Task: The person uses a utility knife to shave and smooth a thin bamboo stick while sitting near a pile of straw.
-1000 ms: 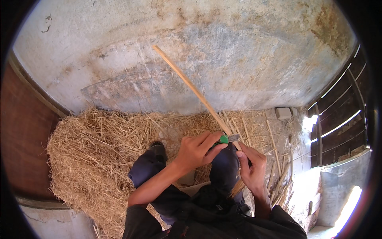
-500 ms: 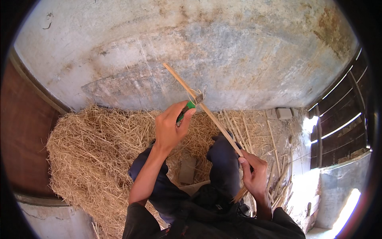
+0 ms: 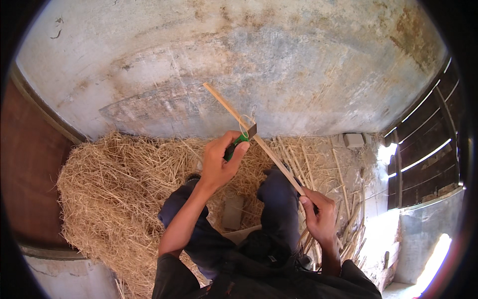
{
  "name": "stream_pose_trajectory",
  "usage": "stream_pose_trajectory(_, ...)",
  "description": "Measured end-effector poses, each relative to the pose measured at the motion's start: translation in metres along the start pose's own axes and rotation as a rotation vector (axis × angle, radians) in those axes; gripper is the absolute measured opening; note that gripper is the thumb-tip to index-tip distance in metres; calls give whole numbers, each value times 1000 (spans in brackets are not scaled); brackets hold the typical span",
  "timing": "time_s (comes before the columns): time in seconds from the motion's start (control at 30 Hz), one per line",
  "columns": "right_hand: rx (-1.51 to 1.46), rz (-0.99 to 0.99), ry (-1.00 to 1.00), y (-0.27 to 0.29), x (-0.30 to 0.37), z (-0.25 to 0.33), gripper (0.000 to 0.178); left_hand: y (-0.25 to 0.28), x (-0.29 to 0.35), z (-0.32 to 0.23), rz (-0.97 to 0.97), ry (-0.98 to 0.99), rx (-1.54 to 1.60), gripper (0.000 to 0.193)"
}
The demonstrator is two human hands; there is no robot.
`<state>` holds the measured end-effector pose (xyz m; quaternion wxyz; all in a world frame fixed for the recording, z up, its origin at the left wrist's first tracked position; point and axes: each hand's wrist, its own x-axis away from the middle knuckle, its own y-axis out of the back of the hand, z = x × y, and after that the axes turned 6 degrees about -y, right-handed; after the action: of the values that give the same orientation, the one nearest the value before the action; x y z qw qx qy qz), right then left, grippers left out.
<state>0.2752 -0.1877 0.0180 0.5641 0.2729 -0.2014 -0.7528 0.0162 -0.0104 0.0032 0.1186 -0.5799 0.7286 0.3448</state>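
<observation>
My left hand [image 3: 221, 162] is closed round a green-and-black utility knife [image 3: 235, 147]. Its short, wide metal blade [image 3: 252, 131] rests against a long, thin bamboo strip [image 3: 274, 156], roughly midway along it. From the blade a fine, pale shaving [image 3: 241, 120] curls in a loop. Near my right knee, my right hand [image 3: 321, 217] grips the strip's lower end between thumb and fingers. The strip slants up to the left, its far tip free in front of the wall. My right fingers hide its near end.
A deep heap of dry straw-like shavings [image 3: 109, 194] covers the floor at left. More strips [image 3: 343, 179] lie to the right. A stained wall [image 3: 279, 65] rises in front, with a grey block [image 3: 354, 140] at its foot. Dark slats [image 3: 428, 154] stand at far right.
My left hand and the knife have slid a little down the strip, toward my right hand. The shaving now shows as a rounder loop. My right hand has barely moved.
</observation>
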Motion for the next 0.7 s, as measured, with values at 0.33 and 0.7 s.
stream_pose_trajectory(0.33, 93, 214, 96, 14, -19, -9, 19, -14, 13, -8, -51, 173, 357, 33)
stream_pose_trajectory(0.7, -142, 331, -36, -6, -30, -10, 24, -28, 21, -17, -58, -141, 308, 27)
